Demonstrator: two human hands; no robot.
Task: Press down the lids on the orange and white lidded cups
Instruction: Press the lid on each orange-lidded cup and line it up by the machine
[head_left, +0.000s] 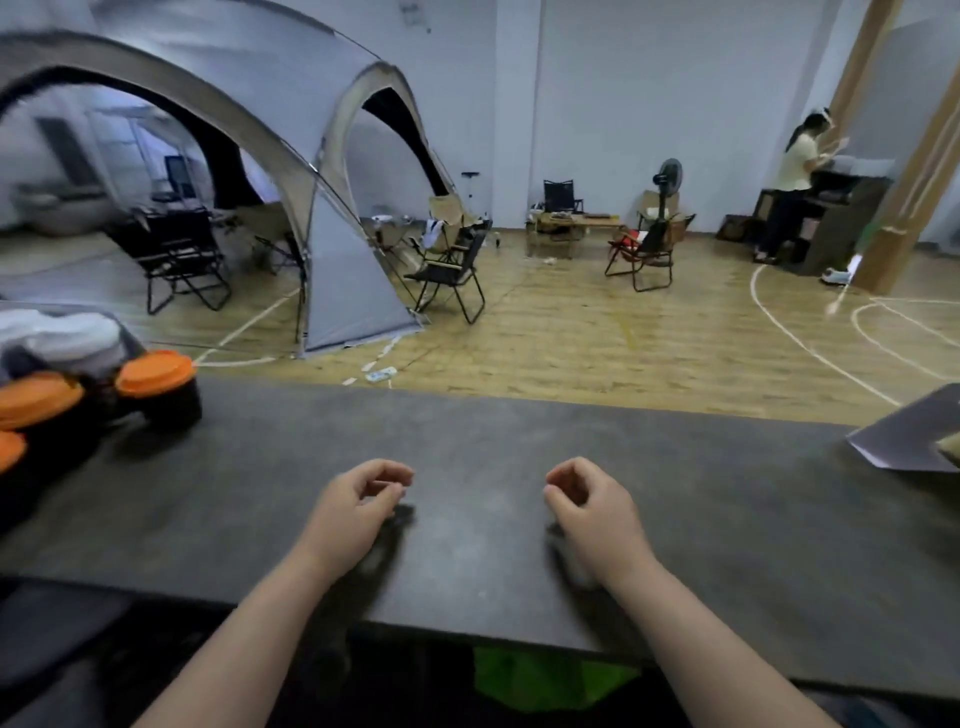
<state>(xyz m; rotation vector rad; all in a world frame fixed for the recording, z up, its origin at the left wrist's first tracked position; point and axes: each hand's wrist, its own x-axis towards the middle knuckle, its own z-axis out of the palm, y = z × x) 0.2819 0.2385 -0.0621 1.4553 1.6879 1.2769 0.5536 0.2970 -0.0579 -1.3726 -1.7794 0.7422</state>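
Both loosely curled, empty, L hand (358, 506), R hand (592, 512), orange-lidded cups (156, 371) far L

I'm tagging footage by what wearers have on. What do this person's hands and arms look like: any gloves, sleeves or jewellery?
The left hand and the right hand are bare: no gloves, and no rings or watch that I can make out. The left forearm and right forearm are uncovered down to the frame's edge; no sleeve shows.
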